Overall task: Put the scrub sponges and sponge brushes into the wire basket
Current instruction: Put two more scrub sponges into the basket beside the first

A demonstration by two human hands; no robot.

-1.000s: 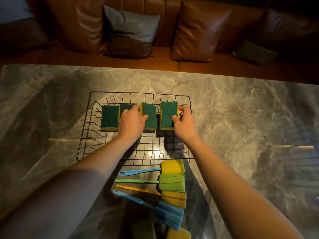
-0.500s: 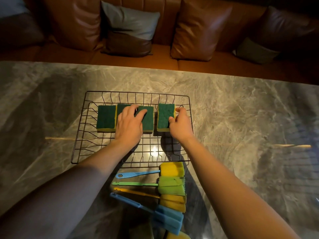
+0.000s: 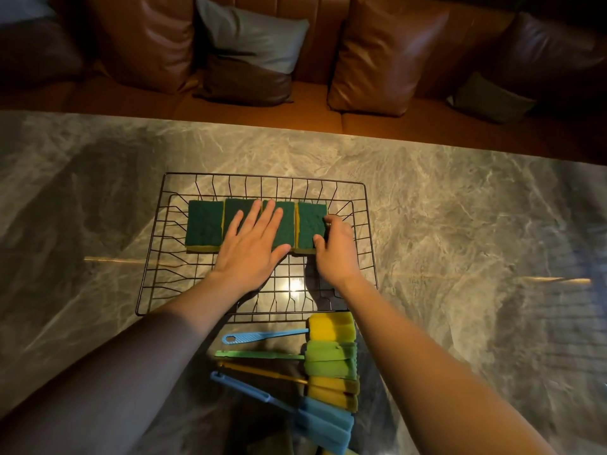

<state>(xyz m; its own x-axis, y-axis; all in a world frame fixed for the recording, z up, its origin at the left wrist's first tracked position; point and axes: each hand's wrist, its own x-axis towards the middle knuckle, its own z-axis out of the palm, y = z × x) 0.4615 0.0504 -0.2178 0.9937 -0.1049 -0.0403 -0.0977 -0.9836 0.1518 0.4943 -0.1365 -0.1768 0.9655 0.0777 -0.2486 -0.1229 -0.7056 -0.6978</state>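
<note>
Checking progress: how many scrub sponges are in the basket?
4, in a row across the wire basket: far-left sponge, second, third, rightmost. None visibly hidden.

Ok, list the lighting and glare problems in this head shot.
Head view: warm, dim light; a bright glare spot on the marble table shows through the wire basket floor near the left hand; the forearms throw dark shadows there; wide-angle lens bows the table's far edge.

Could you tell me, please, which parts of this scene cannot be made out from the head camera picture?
- Head view: the two middle scrub sponges are partly covered by the flat left hand.
- The right hand hides the near right corner of the rightmost sponge.
- The bottom edge cuts off the blue sponge brush and whatever lies below it.
- The right forearm overlaps the brush heads' right side.
</note>
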